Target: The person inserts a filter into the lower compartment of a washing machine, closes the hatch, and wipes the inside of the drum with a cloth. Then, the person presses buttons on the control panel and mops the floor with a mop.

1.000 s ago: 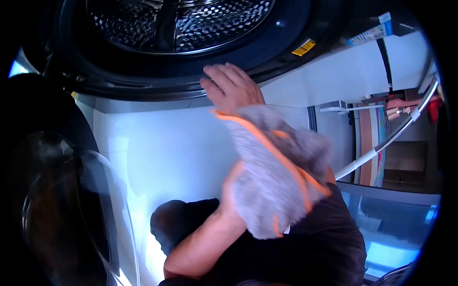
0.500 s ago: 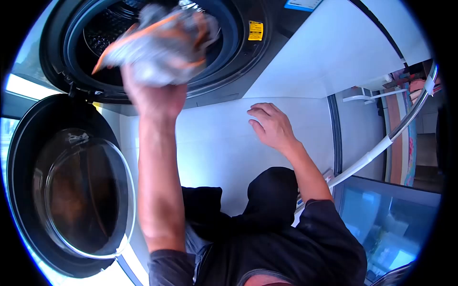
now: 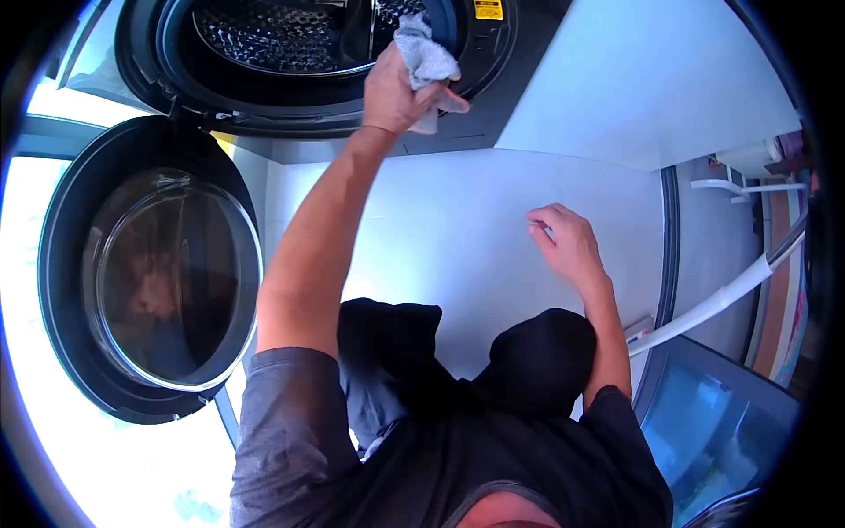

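Observation:
My left hand (image 3: pixel 393 99) is closed around a light grey cloth (image 3: pixel 426 60) at the lower right part of the washing machine's round opening. The cloth sticks up past the fingers, in front of the dark rim (image 3: pixel 290 121). Behind it, part of the perforated metal drum (image 3: pixel 273 40) shows. My right hand (image 3: pixel 566 242) hangs over the pale floor, above my right knee, with its fingers loosely bent, the thumb apart and nothing held.
The round machine door (image 3: pixel 66 273) stands swung open at the left, its glass bowl (image 3: pixel 167 282) facing up. A white panel (image 3: pixel 651 88) is at the upper right. A white-wrapped pole (image 3: pixel 713 304) and a blue-lit glass surface (image 3: pixel 704 422) lie at the right.
My left hand has moved right and slightly up from the middle of the opening. The cloth looks smaller, its orange trim no longer clearly visible. My right hand appears farther right and slightly lower.

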{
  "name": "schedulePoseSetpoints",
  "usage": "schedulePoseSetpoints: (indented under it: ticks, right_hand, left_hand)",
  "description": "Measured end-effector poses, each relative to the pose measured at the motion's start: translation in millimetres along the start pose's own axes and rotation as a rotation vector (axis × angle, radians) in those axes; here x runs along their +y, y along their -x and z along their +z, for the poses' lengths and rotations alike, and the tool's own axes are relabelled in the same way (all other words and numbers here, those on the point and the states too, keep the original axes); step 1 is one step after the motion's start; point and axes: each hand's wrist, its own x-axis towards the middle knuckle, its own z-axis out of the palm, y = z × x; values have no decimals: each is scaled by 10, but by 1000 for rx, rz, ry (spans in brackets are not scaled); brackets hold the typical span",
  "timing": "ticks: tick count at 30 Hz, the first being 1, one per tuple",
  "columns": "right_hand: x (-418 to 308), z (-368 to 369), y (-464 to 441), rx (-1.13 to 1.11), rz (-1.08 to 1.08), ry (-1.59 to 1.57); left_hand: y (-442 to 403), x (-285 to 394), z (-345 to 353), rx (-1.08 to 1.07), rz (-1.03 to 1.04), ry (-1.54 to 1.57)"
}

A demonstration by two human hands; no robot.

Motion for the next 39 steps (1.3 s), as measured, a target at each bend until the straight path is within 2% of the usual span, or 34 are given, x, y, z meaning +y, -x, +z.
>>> schedulePoseSetpoints:
  ticks: [3, 5, 10, 12, 13, 17, 23, 25, 26, 28, 29, 30, 32, 34, 36, 37, 39]
  right_hand:
    - [16, 5, -18, -42, -18, 44]
    - [27, -12, 23, 1, -26, 58]
    - [-50, -26, 120, 4, 10, 31]
    - [-86, -39, 132, -8, 21, 19]
    - [-97, -56, 144, -6, 15, 25]
    - [-101, -106, 206, 12, 1, 20]
    - [-5, -119, 313, 6, 34, -64]
    - [53, -88, 280, 20, 28, -80]
    - [76, -69, 287, 32, 21, -88]
    - [67, -13, 246, 9, 67, -140]
    - [63, 5, 188, -9, 102, -193]
    - [61, 27, 145, -29, 74, -184]
    - [49, 70, 128, -28, 73, -175]
    - [96, 76, 100, -115, 50, -133]
    - [168, 104, 71, -128, 198, -415]
    - [285, 53, 0, -271, 230, -443]
    - [-7, 11, -175, -295, 312, -520]
  left_hand:
    - [124, -316, -148, -87, 110, -78]
    - [229, -487, -337, -341, 52, -244]
    - [250, -650, -530, -401, 141, -447]
    - [179, -718, -623, -566, 223, -554]
    - [211, -882, -676, -549, 294, -566]
    - [234, -878, -1060, -645, 264, -745]
    - [69, -985, -1434, -798, 376, -1056]
    - [73, -844, -1594, -704, 223, -1254]
    - [64, -720, -1605, -716, 219, -1249]
    - [98, -452, -1518, -382, -238, -1051]
    - [247, -324, -1402, -260, -272, -995]
    - [415, -386, -1249, -138, -435, -772]
    - [853, -389, -762, -112, -708, -225]
    - [1064, -147, -420, -222, -1140, 646]
    - [1266, 117, -151, -186, -1383, 1009]
    - [1354, 208, -23, -170, -1377, 1152]
    - [1506, 361, 221, -184, -1365, 1408]
